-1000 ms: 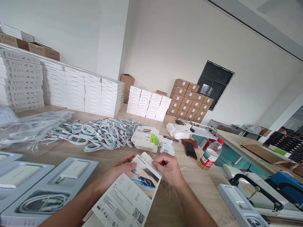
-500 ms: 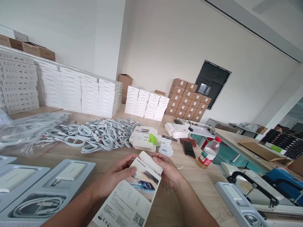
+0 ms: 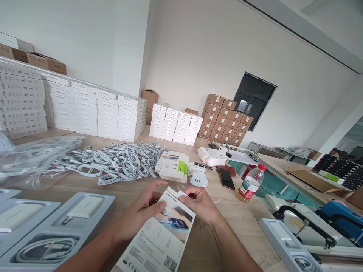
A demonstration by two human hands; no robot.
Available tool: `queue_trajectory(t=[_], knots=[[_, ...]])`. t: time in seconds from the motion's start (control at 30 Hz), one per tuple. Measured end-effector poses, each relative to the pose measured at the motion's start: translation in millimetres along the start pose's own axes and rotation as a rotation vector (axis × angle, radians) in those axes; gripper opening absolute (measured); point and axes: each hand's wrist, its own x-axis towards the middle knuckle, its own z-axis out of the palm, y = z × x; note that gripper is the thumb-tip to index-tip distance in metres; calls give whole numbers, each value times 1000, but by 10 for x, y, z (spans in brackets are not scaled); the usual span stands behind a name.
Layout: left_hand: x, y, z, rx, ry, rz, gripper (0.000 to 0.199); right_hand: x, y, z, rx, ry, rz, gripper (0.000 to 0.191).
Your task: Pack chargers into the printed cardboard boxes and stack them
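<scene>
A white printed carton [image 3: 159, 238], showing a picture of a blue device and a QR code, tilts up in front of me. My left hand [image 3: 147, 206] grips its left upper edge, thumb on the printed face. At the top right corner, my right hand [image 3: 200, 202] pinches the white end flap [image 3: 183, 193]. Just beyond the hands lies a stack of flat cartons [image 3: 170, 166] with a green band. Small white cards [image 3: 198, 178] sit to the right of that stack.
Coiled cables [image 3: 124, 162] and plastic bags [image 3: 36, 158] spread at left. Trays [image 3: 82, 211] with chargers and cables stand front left. A phone [image 3: 227, 178], a bottle [image 3: 251, 183] and sealing machines [image 3: 306, 219] are at right. White boxes [image 3: 93, 109] line the back.
The end flap that stood up from the carton is now folded down lower at its top edge. My right hand has shifted slightly left, its fingers pinched closer to the corner.
</scene>
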Motion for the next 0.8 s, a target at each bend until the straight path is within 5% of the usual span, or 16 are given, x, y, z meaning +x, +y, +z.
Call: queue_trajectory(t=[0.47, 0.8], knots=[[55, -60, -8, -107, 71, 1, 39, -48, -70, -26, -111, -60, -72, 28], [89, 1, -54, -121, 227, 101, 45, -24, -59, -13, -180, -60, -149, 35]])
